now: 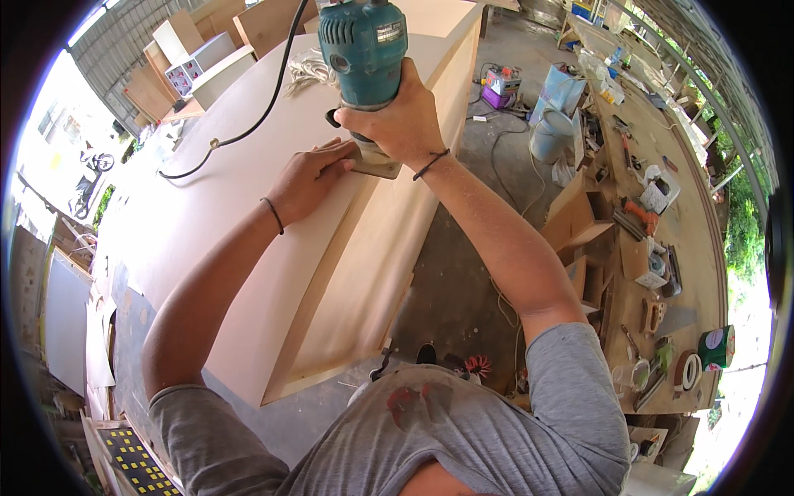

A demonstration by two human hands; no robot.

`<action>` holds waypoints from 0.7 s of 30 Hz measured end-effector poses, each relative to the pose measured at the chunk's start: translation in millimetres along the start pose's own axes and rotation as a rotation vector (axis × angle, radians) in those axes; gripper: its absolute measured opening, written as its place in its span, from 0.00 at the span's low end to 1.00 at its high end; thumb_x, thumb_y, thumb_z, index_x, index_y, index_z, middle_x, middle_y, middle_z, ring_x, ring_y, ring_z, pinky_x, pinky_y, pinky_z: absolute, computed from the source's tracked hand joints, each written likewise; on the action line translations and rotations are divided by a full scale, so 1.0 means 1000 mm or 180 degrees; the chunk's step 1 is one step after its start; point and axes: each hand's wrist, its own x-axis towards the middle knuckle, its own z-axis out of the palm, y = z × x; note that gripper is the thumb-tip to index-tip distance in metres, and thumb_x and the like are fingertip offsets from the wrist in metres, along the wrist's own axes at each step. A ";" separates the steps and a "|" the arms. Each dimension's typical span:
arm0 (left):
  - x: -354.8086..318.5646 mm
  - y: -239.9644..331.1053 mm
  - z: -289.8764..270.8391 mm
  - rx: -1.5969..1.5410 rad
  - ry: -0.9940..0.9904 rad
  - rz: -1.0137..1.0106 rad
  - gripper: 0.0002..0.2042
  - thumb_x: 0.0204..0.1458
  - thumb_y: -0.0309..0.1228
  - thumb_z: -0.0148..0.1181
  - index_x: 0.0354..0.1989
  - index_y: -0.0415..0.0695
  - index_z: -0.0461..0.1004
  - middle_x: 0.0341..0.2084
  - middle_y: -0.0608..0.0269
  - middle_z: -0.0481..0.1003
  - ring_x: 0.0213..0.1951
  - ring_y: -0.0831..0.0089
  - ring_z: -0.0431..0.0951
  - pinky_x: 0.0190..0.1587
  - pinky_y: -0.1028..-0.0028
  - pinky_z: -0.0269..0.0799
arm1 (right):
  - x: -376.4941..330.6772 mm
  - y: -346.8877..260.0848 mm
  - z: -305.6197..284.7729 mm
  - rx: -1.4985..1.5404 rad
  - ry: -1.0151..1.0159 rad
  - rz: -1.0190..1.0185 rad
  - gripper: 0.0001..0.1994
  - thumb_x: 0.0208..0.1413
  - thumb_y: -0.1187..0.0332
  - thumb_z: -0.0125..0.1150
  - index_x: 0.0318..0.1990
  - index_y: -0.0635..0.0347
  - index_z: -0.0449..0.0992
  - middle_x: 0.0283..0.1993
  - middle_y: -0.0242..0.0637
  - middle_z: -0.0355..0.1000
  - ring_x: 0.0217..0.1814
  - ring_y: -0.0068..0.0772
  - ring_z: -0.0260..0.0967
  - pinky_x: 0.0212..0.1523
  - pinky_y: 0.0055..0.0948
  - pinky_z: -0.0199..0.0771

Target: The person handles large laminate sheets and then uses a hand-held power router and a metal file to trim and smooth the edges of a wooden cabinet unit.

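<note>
A teal trim router (361, 58) stands upright at the edge of a large pale panel (219, 223). My right hand (399, 120) is wrapped around its lower body, just above the base plate (376, 164). My left hand (310, 183) lies on the panel with its fingers stretched toward the base plate and touching its near left side. The router's bit is hidden under the base and my hands. Below the panel's right edge runs a light wooden side (351, 306) of the same box-like piece.
A black power cord (266, 112) loops over the panel, beside a bundle of whitish string (310, 70). At right, a long workbench (686, 215) holds tools, tape and a green can (716, 347). A bucket (551, 136) and cords occupy the floor between. Boards (178, 37) stand far left.
</note>
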 end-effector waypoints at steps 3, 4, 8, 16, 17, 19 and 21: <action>0.013 -0.007 0.002 0.0007 -0.0012 0.0009 0.16 0.59 0.31 0.51 0.55 0.42 0.70 0.51 0.50 0.73 0.62 0.52 0.62 0.60 0.62 0.61 | 0.011 0.009 -0.002 -0.0009 0.0002 -0.0013 0.34 0.29 0.59 0.73 0.44 0.67 0.64 0.35 0.46 0.76 0.38 0.45 0.76 0.41 0.35 0.76; 0.018 -0.009 0.002 0.0014 -0.0005 0.0051 0.16 0.59 0.32 0.51 0.55 0.42 0.70 0.50 0.51 0.73 0.62 0.52 0.63 0.60 0.62 0.61 | 0.014 0.013 -0.003 0.0010 0.0012 -0.0014 0.33 0.30 0.59 0.73 0.44 0.66 0.65 0.35 0.46 0.76 0.38 0.44 0.76 0.41 0.34 0.76; 0.040 -0.020 0.005 0.0336 0.0098 0.0385 0.16 0.59 0.34 0.52 0.54 0.43 0.71 0.49 0.54 0.74 0.57 0.51 0.67 0.58 0.62 0.63 | 0.028 0.026 -0.009 -0.0208 0.0049 -0.0068 0.33 0.30 0.57 0.75 0.43 0.66 0.66 0.36 0.47 0.76 0.38 0.43 0.77 0.41 0.34 0.76; 0.076 -0.038 0.017 0.0734 0.0216 0.0431 0.15 0.59 0.39 0.53 0.53 0.54 0.74 0.46 0.65 0.76 0.53 0.60 0.69 0.56 0.59 0.62 | 0.054 0.054 -0.020 -0.0304 -0.0012 -0.0128 0.33 0.31 0.56 0.75 0.44 0.65 0.66 0.38 0.47 0.76 0.40 0.43 0.77 0.43 0.35 0.76; 0.080 -0.042 0.018 0.0859 0.0217 0.0427 0.15 0.59 0.40 0.53 0.53 0.55 0.74 0.46 0.66 0.76 0.53 0.61 0.69 0.56 0.58 0.61 | 0.057 0.057 -0.020 -0.0270 -0.0014 -0.0107 0.33 0.31 0.56 0.75 0.44 0.65 0.67 0.38 0.46 0.76 0.39 0.43 0.77 0.43 0.35 0.76; 0.092 -0.040 0.020 0.1076 0.0194 0.0414 0.15 0.59 0.40 0.52 0.53 0.57 0.74 0.47 0.69 0.75 0.55 0.62 0.68 0.56 0.57 0.59 | 0.065 0.065 -0.025 -0.0227 -0.0003 -0.0076 0.33 0.31 0.56 0.75 0.44 0.65 0.67 0.38 0.46 0.76 0.39 0.43 0.77 0.43 0.35 0.76; 0.099 -0.036 0.019 0.1274 0.0134 0.0388 0.15 0.59 0.41 0.52 0.53 0.58 0.74 0.47 0.72 0.75 0.55 0.64 0.67 0.56 0.57 0.57 | 0.070 0.071 -0.027 -0.0151 -0.0003 -0.0065 0.33 0.31 0.56 0.75 0.44 0.65 0.67 0.37 0.46 0.76 0.39 0.43 0.77 0.42 0.35 0.76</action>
